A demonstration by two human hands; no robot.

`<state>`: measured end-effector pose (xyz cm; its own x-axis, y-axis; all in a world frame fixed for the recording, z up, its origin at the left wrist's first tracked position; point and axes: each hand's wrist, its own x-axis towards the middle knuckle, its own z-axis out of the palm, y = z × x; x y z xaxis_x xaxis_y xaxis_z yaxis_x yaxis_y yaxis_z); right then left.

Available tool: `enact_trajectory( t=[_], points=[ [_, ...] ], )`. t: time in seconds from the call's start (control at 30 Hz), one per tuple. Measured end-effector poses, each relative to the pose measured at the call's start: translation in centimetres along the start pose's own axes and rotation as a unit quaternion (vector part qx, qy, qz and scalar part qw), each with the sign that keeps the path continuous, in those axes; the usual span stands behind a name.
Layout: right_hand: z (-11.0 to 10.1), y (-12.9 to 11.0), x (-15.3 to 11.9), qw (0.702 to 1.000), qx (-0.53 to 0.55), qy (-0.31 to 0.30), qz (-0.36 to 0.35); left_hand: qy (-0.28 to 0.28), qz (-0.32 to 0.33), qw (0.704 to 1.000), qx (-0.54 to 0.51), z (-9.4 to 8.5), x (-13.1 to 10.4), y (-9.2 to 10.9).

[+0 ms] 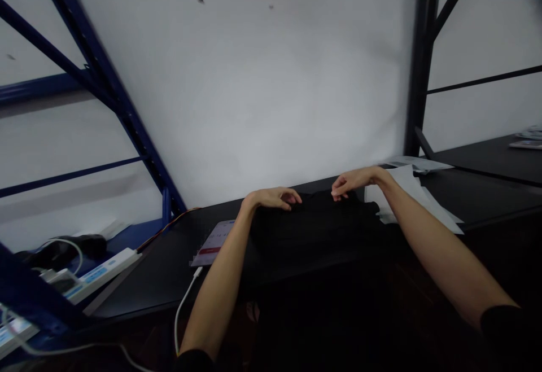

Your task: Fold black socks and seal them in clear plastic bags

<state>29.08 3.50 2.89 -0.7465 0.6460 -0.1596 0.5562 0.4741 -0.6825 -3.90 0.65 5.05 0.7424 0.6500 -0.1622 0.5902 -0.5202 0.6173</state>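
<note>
Black cloth (313,236) lies on the black desk (139,281), in front of the person, roughly mid-frame. Black on black, so its near edge and any folds are hard to make out; far edge runs close to the white wall (271,90).

Left hand (277,197): over the far left part of the cloth, wrist bent, palm down, fingers half curled, thumb apart from the fingers. Nothing visible in its grasp.

Right hand (349,184): near the far edge, right of the left hand with a gap between them. Fingers bent, thumb and index drawn close together at the tips. Cannot tell if a bit of cloth is pinched there.

Left of the left forearm: phone-like device (212,245), screen lit, partly behind the arm, white cable (180,310) at its near end. Right of the cloth: loose white papers (412,194), overlapping, partly behind the right forearm.

Far left: white power strip (108,273) beside the desk, next to a dark object (87,246) too dim to identify. Blue rack frame (114,95) slants up on the left; dark post (419,78) stands on the right against the wall.
</note>
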Motion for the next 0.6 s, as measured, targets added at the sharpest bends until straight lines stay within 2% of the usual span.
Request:
enact_trajectory(
  t=[0.07,0.1,0.13,0.2,0.27,0.33,0.47,0.6],
  points=[
    [-0.4,-0.6,-0.8,0.997,0.018,0.031,-0.064,0.057,0.039,0.997,-0.023,0.3,-0.2,1.4],
    [-0.6,-0.9,-1.2,0.995,0.030,0.029,-0.096,0.055,0.046,0.997,-0.031,0.4,-0.3,2.0],
    [-0.8,-1.2,-1.5,0.992,0.042,0.008,-0.121,0.027,0.046,0.998,-0.036,0.6,-0.5,2.7],
    [-0.7,-1.9,-2.0,0.986,0.054,-0.078,-0.138,-0.077,0.029,0.996,-0.032,1.1,-0.7,3.7],
    [-0.1,-2.7,-1.9,0.979,0.046,-0.163,-0.114,-0.157,0.003,0.987,-0.018,1.6,-0.9,4.2],
    [0.8,-3.5,-1.2,0.976,0.024,-0.205,-0.072,-0.186,-0.025,0.982,0.003,2.0,-0.9,4.3],
    [2.5,-4.3,0.4,0.977,-0.018,-0.213,-0.014,-0.195,-0.083,0.976,0.042,2.6,-0.7,4.3],
    [3.1,-4.4,0.9,0.975,-0.040,-0.219,-0.008,-0.210,-0.086,0.973,0.052,3.1,-0.5,4.3]
  ],
)
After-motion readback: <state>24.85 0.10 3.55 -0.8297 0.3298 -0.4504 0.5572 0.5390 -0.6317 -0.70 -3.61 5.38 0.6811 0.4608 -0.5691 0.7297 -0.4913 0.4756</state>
